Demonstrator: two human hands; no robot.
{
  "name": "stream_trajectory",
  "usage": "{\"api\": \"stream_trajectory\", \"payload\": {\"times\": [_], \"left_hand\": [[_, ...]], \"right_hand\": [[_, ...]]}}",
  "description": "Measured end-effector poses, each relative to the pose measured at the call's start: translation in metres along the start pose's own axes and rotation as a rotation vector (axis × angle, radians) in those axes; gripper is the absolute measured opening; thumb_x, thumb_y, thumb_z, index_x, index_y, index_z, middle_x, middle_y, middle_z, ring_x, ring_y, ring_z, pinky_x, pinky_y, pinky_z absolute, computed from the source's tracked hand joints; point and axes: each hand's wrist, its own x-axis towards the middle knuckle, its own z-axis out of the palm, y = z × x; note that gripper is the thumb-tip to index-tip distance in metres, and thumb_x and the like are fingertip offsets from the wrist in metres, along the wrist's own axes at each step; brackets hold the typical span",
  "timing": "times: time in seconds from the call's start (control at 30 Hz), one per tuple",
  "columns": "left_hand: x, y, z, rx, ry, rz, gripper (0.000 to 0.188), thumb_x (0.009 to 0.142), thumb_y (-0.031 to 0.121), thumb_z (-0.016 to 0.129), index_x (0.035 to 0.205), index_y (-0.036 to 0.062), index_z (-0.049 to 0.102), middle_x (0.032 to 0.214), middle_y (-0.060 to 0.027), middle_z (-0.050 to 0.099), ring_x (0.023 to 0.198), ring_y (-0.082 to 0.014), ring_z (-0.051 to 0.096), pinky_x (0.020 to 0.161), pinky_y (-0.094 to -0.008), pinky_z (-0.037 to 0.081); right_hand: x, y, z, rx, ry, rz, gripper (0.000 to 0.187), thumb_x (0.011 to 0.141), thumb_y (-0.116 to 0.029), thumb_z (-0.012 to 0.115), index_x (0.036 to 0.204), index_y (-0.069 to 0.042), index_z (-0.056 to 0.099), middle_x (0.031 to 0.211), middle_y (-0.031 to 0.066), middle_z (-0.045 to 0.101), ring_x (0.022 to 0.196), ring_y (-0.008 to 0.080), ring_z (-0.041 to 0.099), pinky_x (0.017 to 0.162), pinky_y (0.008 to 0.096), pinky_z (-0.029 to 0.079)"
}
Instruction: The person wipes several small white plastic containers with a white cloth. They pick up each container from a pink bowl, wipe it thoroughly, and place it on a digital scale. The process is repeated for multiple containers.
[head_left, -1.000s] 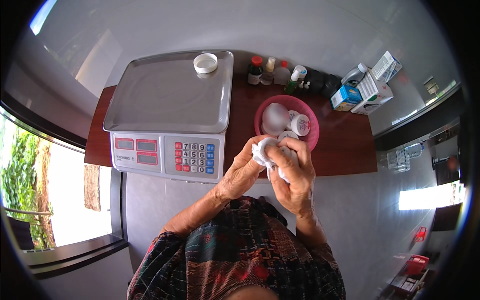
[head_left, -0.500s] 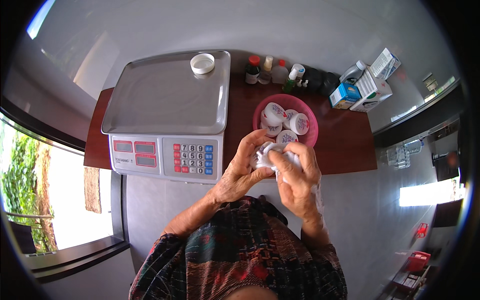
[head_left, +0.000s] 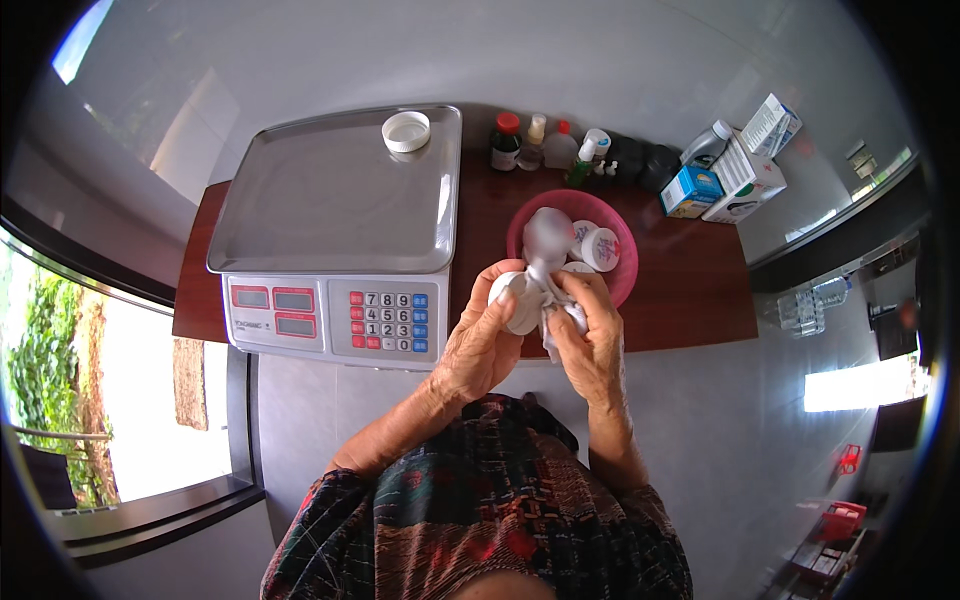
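Note:
In my left hand [head_left: 478, 335] is a white round lid [head_left: 515, 302], held by its edge between thumb and fingers just in front of the pink basin. My right hand [head_left: 592, 335] is closed on a bunched white cloth [head_left: 541, 288] and presses it against the lid's right side. A blurred whitish patch above the cloth hides part of the basin. Several white round lids [head_left: 600, 249] with printed tops lie in the pink basin [head_left: 626, 232]. An upturned white lid [head_left: 406, 132] rests on the scale's metal pan [head_left: 335, 190], near its far right corner.
The scale's keypad [head_left: 388, 320] faces me on the left of the dark red table [head_left: 690, 290]. Behind the basin stand several small bottles [head_left: 506, 140] and dark containers [head_left: 657, 168]. Boxes [head_left: 691, 192] are at the far right, against the grey wall. A bright window opening lies on the left.
The lid has turned so its pale round face shows, where cloth covered it before. My right hand has moved slightly left and lower with the cloth.

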Motion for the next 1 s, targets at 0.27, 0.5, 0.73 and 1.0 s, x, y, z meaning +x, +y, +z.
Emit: {"api": "stream_trajectory", "payload": {"times": [0.27, 0.5, 0.73, 1.0], "left_hand": [[0.005, 0.007, 0.001, 0.033, 0.149, 0.079, 0.044, 0.093, 0.045, 0.048, 0.123, 0.0138, 0.04, 0.112, -0.0114, 0.054, 0.107, -0.0243, 0.053, 0.09, -0.0393, 0.046], [0.004, 0.006, -0.007, -0.304, -0.016, -0.07, 0.039, 0.096, 0.035, 0.044, 0.125, 0.01, 0.039, 0.102, -0.0118, 0.06, 0.099, -0.0267, 0.06, 0.086, -0.0403, 0.051], [-0.004, 0.008, -0.001, -0.29, 0.081, -0.118, 0.03, 0.096, 0.031, 0.045, 0.119, 0.0112, 0.046, 0.101, -0.0103, 0.058, 0.094, -0.0234, 0.059, 0.086, -0.0399, 0.05], [-0.01, 0.008, -0.005, -0.216, 0.099, -0.046, 0.034, 0.096, 0.035, 0.044, 0.122, 0.013, 0.045, 0.104, -0.0067, 0.059, 0.097, -0.0208, 0.058, 0.083, -0.0377, 0.049]], "right_hand": [[-0.034, 0.003, 0.002, 0.177, -0.232, 0.127, 0.027, 0.084, -0.009, 0.059, 0.109, 0.0, 0.056, 0.093, 0.008, 0.058, 0.081, 0.0143, 0.057, 0.07, 0.0275, 0.046], [-0.028, -0.025, -0.009, 0.029, -0.085, -0.206, 0.033, 0.075, 0.005, 0.057, 0.108, 0.0, 0.06, 0.102, 0.0108, 0.053, 0.088, 0.0205, 0.057, 0.071, 0.03, 0.048], [-0.02, -0.019, 0.016, -0.55, -0.002, -0.607, 0.052, 0.064, 0.004, 0.069, 0.115, -0.006, 0.059, 0.101, 0.0113, 0.05, 0.085, 0.027, 0.055, 0.066, 0.0361, 0.051], [-0.045, -0.007, -0.002, -0.497, -0.162, -0.451, 0.042, 0.065, 0.007, 0.067, 0.105, -0.004, 0.061, 0.099, 0.0116, 0.051, 0.081, 0.027, 0.057, 0.066, 0.0358, 0.05]]}}
